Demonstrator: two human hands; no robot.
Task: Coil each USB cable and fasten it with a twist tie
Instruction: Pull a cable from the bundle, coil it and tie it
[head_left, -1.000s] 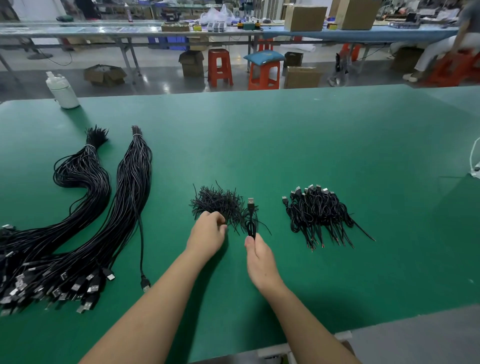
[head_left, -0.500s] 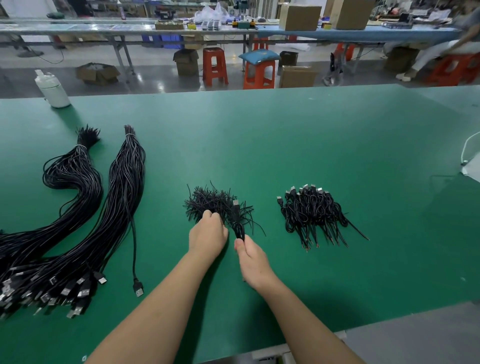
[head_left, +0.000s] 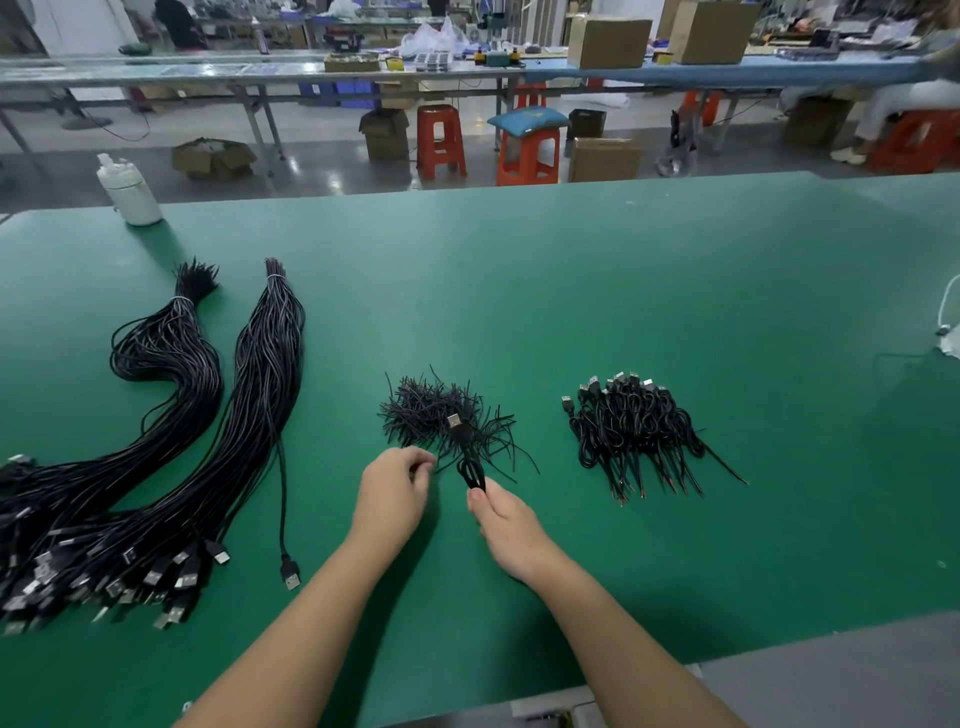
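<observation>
Your right hand (head_left: 511, 530) pinches a coiled USB cable (head_left: 467, 457); your left hand (head_left: 395, 493) pinches at the twist ties (head_left: 431, 410); open counter (head_left: 623, 291) beyond.

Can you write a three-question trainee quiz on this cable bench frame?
1. True or false: the right hand holds a coiled cable.
2. Which pile does the left hand reach into? A) twist ties B) finished coils C) long cable bundles
3. Fill in: the white bottle stands at the table's far ____ corner.

Key: 1 true, its plug points away from the person. 2 A, fingers curled at the pile's near edge, seemingly pinching a tie. 3 left.
</observation>
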